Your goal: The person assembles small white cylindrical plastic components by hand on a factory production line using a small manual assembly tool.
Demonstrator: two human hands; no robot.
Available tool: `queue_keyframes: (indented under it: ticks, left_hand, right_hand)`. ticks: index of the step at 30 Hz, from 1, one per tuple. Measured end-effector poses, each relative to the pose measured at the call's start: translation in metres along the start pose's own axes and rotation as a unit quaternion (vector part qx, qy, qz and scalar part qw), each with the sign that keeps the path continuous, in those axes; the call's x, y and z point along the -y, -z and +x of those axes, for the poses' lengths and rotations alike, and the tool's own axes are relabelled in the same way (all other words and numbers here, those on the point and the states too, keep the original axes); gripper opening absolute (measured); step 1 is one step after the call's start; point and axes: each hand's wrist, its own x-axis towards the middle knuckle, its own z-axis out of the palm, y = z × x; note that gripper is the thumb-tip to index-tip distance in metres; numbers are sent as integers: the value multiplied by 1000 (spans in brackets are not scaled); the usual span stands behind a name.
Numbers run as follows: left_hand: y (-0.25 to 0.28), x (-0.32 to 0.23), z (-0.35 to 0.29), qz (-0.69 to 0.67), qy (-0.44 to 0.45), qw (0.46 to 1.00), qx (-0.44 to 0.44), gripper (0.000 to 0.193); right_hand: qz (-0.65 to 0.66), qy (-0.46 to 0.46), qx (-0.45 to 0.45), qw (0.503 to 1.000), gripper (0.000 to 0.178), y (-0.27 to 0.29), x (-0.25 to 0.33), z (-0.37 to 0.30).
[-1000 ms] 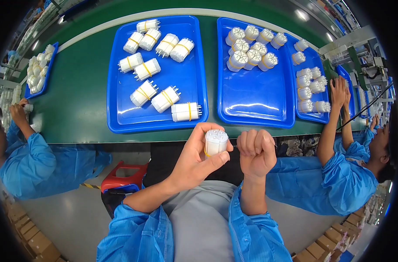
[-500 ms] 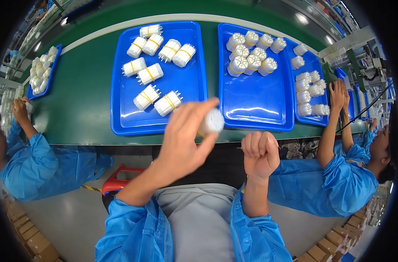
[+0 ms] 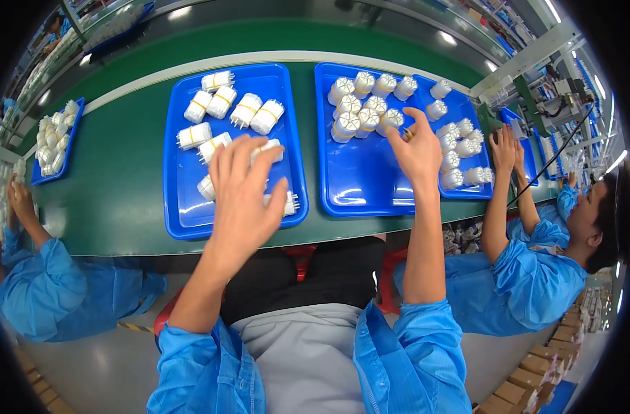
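Observation:
My left hand (image 3: 242, 190) is over the left blue tray (image 3: 297, 172), fingers spread. A white cylinder with a yellow band (image 3: 267, 150) shows beside its fingertips, partly covered; the hand does not look closed on it. Another white cylinder with pins (image 3: 288, 203) lies by the thumb. My right hand (image 3: 420, 148) reaches into the middle blue tray (image 3: 363, 183). Its thumb and forefinger are apart at the right side of an upright white cylinder (image 3: 389, 122). Something small and yellowish shows between them, too small to name; the other fingers are partly hidden.
Several cylinders lie on their sides in the left tray; those in the middle tray stand upright. A right-hand tray (image 3: 460, 193) holds more. Far left, a filled tray (image 3: 71, 148) sits on the green bench (image 3: 121, 200). Co-workers in blue sleeves (image 3: 536, 269) flank me on both sides.
My left hand has moved left over the left tray, no longer gripping the cylinder it held; a cylinder shows at its fingertips. My right hand has opened from a fist and reached into the middle tray.

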Motion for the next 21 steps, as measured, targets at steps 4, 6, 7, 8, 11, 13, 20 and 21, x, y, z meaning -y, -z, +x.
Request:
queue_keyframes:
  ticks: [4, 6, 7, 8, 11, 13, 20, 21]
  left_hand:
    - [-4, -25, -14, -101, -25, 995, 5, 36]
    - [-3, -31, -25, -135, -33, 990, 1, 35]
    - [-3, -34, -30, -205, -19, 978, -6, 33]
    - [-4, -37, -34, -275, -6, 961, -12, 30]
    - [-15, -48, -44, -411, 34, 911, 4, 32]
    - [-31, -55, -47, -522, 97, 846, 39, 44]
    - [-59, -76, -49, -714, 192, 669, 77, 54]
    - [-59, -74, -50, -719, 186, 665, 85, 51]
  right_hand:
    - [-83, 54, -3, 995, 49, -12, -24, 24]
    - [-8, 25, 23, 999, 44, -7, -25, 19]
    - [-7, 28, 26, 999, 44, -4, -24, 13]
    - [178, -13, 48, 983, 40, 1, -23, 2]
    - [528, -93, 125, 835, 29, 30, -5, -51]
    - [629, -106, 164, 753, 33, 28, 4, -88]
    - [687, -202, 258, 649, 49, 12, 23, -169]
    - [676, -208, 274, 652, 57, 12, 24, -173]
